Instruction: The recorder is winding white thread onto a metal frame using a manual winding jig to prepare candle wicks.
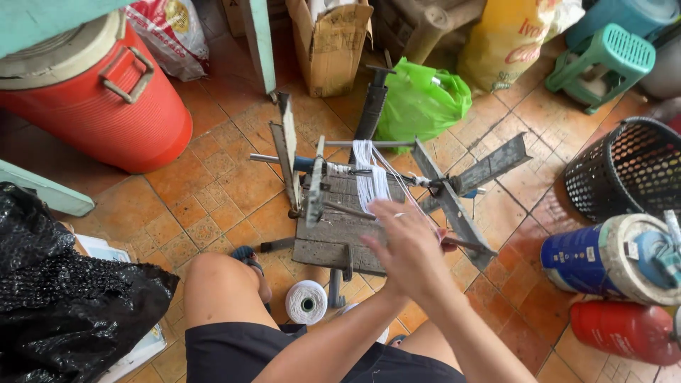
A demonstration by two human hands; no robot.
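- Right now one hand [408, 248] is raised in front of the wooden winding frame [340, 227], fingers spread and loose, blurred by motion.
- Which hand it is: two forearms overlap below it, so I can't tell cleanly; the other hand is hidden behind it.
- Grip: open palm, fingers extended. A thin white thread [397, 181] runs from the hank toward the fingertips; can't tell whether it is pinched or only brushing them.
- White yarn hank [370, 177] is wrapped around the frame's horizontal bars, about the middle of the reel, just above the hand.
- Reel has flat grey metal arms [489, 167] sticking out to the right and upright slats on the left.
- White thread cone [306, 301] stands on the tiled floor [213, 184] between the person's knees, near the base of the frame.
- Around it: red drum cooler [99, 106] upper left, green plastic bag [422, 99] behind the frame, black mesh basket [631, 167] right, blue-and-white can [603, 259] and red cylinder [624, 330] lower right, black netting [64, 298] lower left.
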